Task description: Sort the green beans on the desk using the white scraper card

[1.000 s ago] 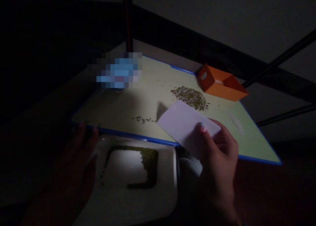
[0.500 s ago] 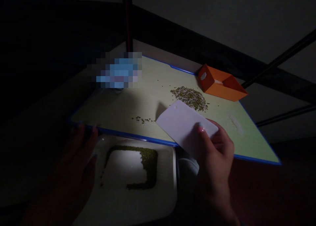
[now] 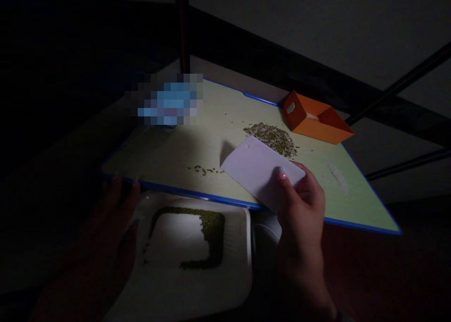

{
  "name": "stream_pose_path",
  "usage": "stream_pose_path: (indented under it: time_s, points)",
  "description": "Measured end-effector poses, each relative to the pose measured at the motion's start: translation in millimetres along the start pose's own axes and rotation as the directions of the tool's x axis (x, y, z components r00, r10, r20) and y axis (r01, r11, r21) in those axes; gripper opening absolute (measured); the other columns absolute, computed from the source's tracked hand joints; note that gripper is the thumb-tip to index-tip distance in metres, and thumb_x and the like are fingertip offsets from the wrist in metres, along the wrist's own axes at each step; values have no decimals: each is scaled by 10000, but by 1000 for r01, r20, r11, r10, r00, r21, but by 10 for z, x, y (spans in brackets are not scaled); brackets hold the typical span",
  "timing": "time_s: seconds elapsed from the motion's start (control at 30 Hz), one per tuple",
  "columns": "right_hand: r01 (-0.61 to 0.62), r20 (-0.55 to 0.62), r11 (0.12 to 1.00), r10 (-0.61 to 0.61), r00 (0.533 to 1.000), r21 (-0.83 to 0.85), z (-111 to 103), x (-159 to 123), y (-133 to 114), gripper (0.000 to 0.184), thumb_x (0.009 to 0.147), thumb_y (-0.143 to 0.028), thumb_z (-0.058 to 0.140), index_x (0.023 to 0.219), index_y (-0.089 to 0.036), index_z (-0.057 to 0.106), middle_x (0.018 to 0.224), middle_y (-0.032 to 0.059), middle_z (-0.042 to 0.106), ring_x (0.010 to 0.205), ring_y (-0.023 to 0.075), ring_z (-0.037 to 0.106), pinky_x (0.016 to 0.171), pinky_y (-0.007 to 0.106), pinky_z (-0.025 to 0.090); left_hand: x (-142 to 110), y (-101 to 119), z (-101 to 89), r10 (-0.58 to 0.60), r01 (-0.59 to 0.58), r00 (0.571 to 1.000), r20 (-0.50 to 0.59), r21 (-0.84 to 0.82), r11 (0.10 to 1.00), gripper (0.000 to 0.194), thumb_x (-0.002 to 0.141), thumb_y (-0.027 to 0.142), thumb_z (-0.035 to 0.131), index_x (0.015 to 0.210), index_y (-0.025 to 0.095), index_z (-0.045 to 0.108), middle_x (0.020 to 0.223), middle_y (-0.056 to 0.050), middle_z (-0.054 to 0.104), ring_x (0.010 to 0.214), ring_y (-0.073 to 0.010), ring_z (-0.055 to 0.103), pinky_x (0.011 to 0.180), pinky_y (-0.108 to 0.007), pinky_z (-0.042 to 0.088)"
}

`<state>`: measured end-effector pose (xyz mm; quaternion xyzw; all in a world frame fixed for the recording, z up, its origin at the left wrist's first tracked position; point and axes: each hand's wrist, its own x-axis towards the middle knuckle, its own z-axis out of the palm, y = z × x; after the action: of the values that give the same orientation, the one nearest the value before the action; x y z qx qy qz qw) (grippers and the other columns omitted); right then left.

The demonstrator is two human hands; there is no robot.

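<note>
Right hand: grasping, with the thumb on top of a white card and the fingers curled behind it; the right hand point(image 3: 301, 207) is over the near edge of the surface point(image 3: 218, 139).
White card: the white card point(image 3: 252, 167) is tilted above the surface, one corner pointing left, with a small hole near that end; I cannot tell whether its lower edge touches.
Left hand: the left hand point(image 3: 109, 233) is in deep shadow, fingers parted beside the surface's blue edge and the left side of a white tray point(image 3: 249, 251); I cannot tell whether it grips the tray.
Grains: a loose pile point(image 3: 273, 136) is just beyond the card; a thin scatter point(image 3: 204, 171) is left of it; more grains point(image 3: 215, 237) line the inner edge of the tray's floor.
Orange box: the orange box point(image 3: 322, 132) is near the pile, at the far right.
Spill risk: a hard or fast sweep could fling grains past the tray's sides, and any gap between tray and surface could let them drop.
Missed grains: the card's bent edge and the poor light could leave some behind.
Writing: none readable; the box's pale oval could be a hole or label, and the blue item point(image 3: 172, 99) is pixelated.
</note>
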<state>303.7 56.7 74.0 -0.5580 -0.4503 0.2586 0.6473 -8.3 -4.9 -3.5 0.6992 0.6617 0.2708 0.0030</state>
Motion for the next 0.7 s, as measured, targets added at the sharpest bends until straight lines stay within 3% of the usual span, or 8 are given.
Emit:
stream_pose_path:
  time_s: [0.33, 0.53, 0.7]
  points:
    - [-106, 139, 994, 101, 985, 27, -36, 20, 9, 258, 821, -455, 801, 939, -236, 735, 760, -15, 678, 642, 148, 553, 559, 256, 414, 13, 21, -11, -17, 17, 1000, 1, -23, 1000, 675, 951, 376, 393, 1564, 501, 137, 1767, 104, 124, 1601, -309, 244, 1257, -620, 443]
    - [-89, 58, 994, 86, 995, 57, -78, -38, -52, 240, 818, -441, 816, 944, -249, 744, 815, -6, 708, 678, 155, 591, 604, 271, 459, 18, 28, -24, -17, 17, 1000, -2, -22, 1000, 664, 959, 375, 377, 1569, 482, 138, 1769, 77, 140, 1602, -315, 238, 1258, -640, 427]
    - [-167, 86, 986, 164, 983, 31, -83, -96, -74, 238, 828, -449, 801, 957, -258, 747, 753, -20, 686, 594, 145, 551, 548, 267, 439, 21, 31, -18, -7, 7, 1000, -9, -23, 1000, 671, 952, 371, 388, 1571, 468, 149, 1771, 72, 143, 1597, -314, 250, 1260, -611, 431]
